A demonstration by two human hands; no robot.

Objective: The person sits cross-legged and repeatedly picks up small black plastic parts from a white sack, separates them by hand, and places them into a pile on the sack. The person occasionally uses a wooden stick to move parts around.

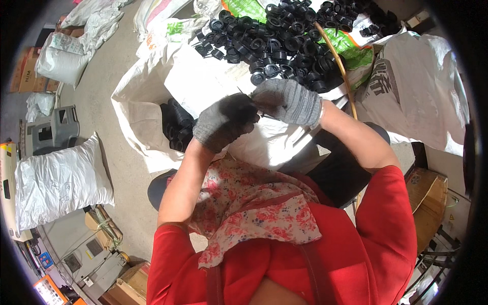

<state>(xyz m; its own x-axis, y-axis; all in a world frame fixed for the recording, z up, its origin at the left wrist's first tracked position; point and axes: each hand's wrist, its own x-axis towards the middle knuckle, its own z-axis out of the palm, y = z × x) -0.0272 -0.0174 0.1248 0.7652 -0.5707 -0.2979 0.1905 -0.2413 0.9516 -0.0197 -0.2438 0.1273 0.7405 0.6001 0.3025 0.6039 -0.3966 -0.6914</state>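
My left hand (228, 121), in a grey knit glove blackened at the fingers, meets my right hand (286, 100) in a striped grey glove. Their fingers are pinched together around a small black plastic part (270, 117), mostly hidden; only thin dark bits of it show. Beneath them spreads a bright white woven sack (206, 82). Beyond my right hand is a heap of black plastic ring-shaped fittings (274, 45). Left of my left hand, an open white woven sack (131, 103) holds more black fittings (176, 126).
A curved tan rod (335, 57) crosses the heap's right side. Full white sacks stand at right (415, 87) and lie on the floor at left (65, 183). A grey plastic step stool (55, 127) and cardboard boxes (427, 198) are farther out.
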